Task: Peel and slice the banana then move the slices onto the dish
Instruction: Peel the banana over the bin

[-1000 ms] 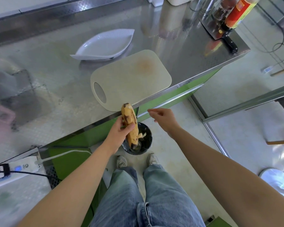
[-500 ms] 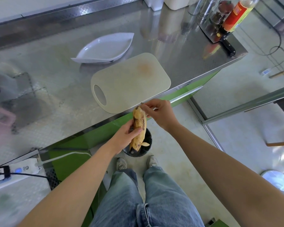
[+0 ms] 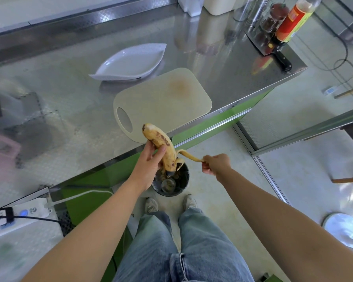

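Note:
My left hand (image 3: 150, 162) grips a spotted yellow banana (image 3: 161, 142) by its lower half, held tilted over a black bin (image 3: 171, 180) on the floor. White flesh shows at the banana's upper tip. My right hand (image 3: 216, 164) pinches the end of a peel strip (image 3: 189, 155) that stretches from the banana's side out to the right. A cream cutting board (image 3: 163, 102) lies at the counter's front edge, just beyond the banana. A white leaf-shaped dish (image 3: 130, 64) sits behind the board. A black-handled cleaver (image 3: 273, 52) lies at the counter's far right.
The steel counter (image 3: 69, 94) carries an orange-labelled bottle (image 3: 291, 21), jars and white containers along the back. A pink object (image 3: 0, 147) sits at the left edge. A white power strip (image 3: 18, 214) lies lower left. My shoes and jeans are below the bin.
My right hand took hold of the peel at the banana's top and pulled a strip down and out to the right. The banana tilted and its tip is now bared.

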`<state>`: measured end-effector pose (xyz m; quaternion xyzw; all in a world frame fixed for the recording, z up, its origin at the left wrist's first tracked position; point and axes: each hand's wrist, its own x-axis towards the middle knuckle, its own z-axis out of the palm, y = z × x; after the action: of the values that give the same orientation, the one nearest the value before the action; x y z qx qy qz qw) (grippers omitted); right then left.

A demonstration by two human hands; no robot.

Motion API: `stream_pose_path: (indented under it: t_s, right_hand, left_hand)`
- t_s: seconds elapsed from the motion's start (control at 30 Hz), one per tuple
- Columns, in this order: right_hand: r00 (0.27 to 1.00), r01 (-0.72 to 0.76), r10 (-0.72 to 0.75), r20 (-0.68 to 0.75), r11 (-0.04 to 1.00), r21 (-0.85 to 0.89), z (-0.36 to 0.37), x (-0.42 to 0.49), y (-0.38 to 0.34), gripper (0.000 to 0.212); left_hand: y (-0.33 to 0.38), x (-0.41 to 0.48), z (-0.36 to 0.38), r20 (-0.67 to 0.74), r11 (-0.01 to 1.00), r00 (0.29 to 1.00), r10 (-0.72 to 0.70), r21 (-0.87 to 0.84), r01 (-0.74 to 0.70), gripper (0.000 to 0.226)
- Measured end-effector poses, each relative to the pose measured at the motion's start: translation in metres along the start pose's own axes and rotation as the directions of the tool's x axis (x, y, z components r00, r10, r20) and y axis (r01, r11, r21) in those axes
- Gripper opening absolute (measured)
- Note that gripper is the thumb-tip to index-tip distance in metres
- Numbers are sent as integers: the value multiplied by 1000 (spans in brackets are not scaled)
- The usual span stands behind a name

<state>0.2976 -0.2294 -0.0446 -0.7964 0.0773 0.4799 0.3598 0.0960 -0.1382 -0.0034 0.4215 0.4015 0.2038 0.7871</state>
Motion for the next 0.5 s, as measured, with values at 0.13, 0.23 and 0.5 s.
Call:
stream_pose_path:
  t_s: [0.13, 0.23, 0.5]
  right_hand:
    - [997, -31, 43, 69, 985, -168, -9, -1, 14, 33]
    - [986, 164, -143, 82, 903, -397, -5, -6, 7, 36]
    - [720, 670, -537, 439, 702, -241, 14, -53, -57, 33]
  left_hand:
    - [3, 3, -1, 30, 1000, 999, -26, -7, 26, 52]
    - [2, 3, 1, 78, 997, 996, -42, 69, 37, 53]
    - [-1, 0, 1, 195, 973, 974, -119, 220, 75, 43]
